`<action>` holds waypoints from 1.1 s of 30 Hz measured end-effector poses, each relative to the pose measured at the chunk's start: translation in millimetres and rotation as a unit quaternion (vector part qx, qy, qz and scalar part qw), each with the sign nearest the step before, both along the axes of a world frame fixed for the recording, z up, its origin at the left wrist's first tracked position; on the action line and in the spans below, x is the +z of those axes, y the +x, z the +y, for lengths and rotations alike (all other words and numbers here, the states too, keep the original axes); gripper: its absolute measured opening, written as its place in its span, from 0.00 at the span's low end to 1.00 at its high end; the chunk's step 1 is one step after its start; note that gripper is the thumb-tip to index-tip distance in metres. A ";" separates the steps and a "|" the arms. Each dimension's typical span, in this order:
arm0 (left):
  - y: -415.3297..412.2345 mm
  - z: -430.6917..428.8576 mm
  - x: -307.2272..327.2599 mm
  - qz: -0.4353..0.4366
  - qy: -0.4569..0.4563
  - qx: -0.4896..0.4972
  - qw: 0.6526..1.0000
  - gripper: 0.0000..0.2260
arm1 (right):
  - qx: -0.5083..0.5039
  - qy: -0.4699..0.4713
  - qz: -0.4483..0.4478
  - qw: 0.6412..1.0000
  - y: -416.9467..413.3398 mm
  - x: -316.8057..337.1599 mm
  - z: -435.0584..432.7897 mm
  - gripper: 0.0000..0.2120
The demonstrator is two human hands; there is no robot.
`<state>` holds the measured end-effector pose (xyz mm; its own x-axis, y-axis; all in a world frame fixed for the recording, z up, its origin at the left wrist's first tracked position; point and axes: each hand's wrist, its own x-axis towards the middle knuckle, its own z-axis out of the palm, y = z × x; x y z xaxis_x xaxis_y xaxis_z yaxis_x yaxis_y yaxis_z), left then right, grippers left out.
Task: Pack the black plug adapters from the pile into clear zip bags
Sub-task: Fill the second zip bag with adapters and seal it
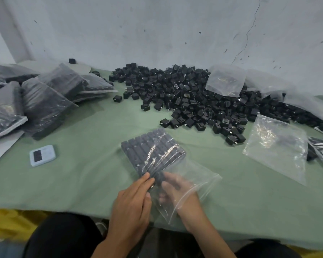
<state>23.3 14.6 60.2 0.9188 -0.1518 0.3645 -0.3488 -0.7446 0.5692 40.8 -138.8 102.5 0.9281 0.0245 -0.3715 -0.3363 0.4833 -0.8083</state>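
1. Dark-clothed lap (63,237) sits at btm edge, nearest me. Both forearms reach from it onto the green worktop (82,183).
2. L hand (132,200): outside the zip bag (201,175). Fingers are nearly straight, tips resting on the bag's near-left edge. It grips nothing I can make out.
3. R hand (177,189): inside the bag's open mouth, seen thru plastic & blurred. I can't tell if its fingers hold anything.
4. Packed adapters (149,151): neat rows in the bag's far half, just beyond both hands. The near row meets the L fingertips.
5. Loose pile (194,97): well beyond the hands, centre-right, vs the back wall.
6. One empty bag (225,81) lies on the pile. A second empty bag (276,148) lies flat, right of the hands.
7. Filled bags (45,103) are stacked far left. A pale-blue gadget (42,155) w/ dark screen lies left of the hands.
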 end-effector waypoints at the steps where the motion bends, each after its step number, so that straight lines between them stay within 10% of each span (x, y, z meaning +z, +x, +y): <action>1: 0.0 0.0 0.2 -0.001 0.001 0.000 1.000 0.22 | -0.001 -0.003 0.008 1.000 -0.3 -0.1 1.4 0.13; 10: 1.6 0.2 -0.6 -0.006 0.026 -0.006 1.000 0.21 | 0.060 0.025 0.120 0.991 2.7 20.6 8.5 0.11; 19: 6.0 2.4 3.7 -0.048 0.105 -0.037 0.993 0.21 | 0.076 -0.120 0.013 0.990 3.3 14.1 11.7 0.20; 23: 11.3 4.7 3.6 -0.097 0.150 -0.060 0.982 0.21 | 0.000 -0.108 -0.017 0.994 1.9 -1.0 6.6 0.09; 28: 16.0 6.3 3.0 -0.134 0.174 -0.050 0.974 0.21 | 0.163 -0.397 -0.132 0.893 -10.5 -9.2 -5.5 0.18; 30: 16.4 4.4 2.8 -0.128 0.179 -0.033 0.975 0.21 | 0.110 -0.304 -0.070 0.944 -17.6 -9.8 -11.1 0.18; 33: 15.7 0.9 2.5 -0.130 0.178 -0.021 0.975 0.20 | 0.251 -0.353 -0.173 0.885 -30.0 20.9 -36.1 0.15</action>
<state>38.9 15.5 62.7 0.7926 -0.3469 0.5014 -0.4816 -0.8605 0.1659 10.7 -174.9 123.4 0.9272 0.3409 -0.1552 -0.0396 -0.3230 -0.9456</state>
